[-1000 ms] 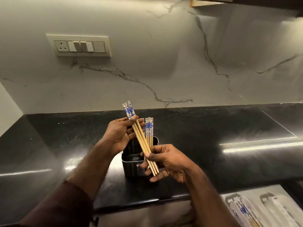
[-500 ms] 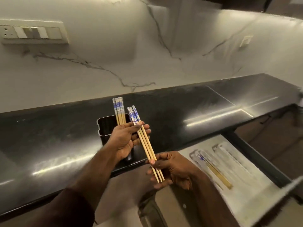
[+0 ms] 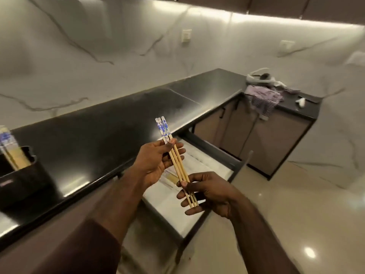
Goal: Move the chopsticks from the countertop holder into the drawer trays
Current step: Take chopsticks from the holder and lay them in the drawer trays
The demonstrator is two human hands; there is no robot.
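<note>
You have a small bundle of chopsticks [image 3: 176,161], three as far as can be told, held in the air between both hands, above the open drawer [image 3: 199,167]. Their long axis runs from the blue-patterned tops, far and slightly left, down to the plain tips, near and right. Your left hand [image 3: 156,163] pinches the bundle just below the patterned part, thumb over the sticks and fingers curled behind them. Your right hand [image 3: 205,192] grips the lower end, thumb on top and fingers wrapped beneath, with the tips poking out just past them. The white tray liner in the drawer lies directly below and behind the bundle, and at least one pair already seems to rest in a slot there, though your hands hide most of it. The slots appear to run in nearly the same direction as the bundle, so lowering should need little turning. Your right hand is the nearer one to the tray. Far to the left, the black holder [image 3: 21,175] stands on the dark countertop [image 3: 102,133] with more chopsticks upright in it, blurred.
</note>
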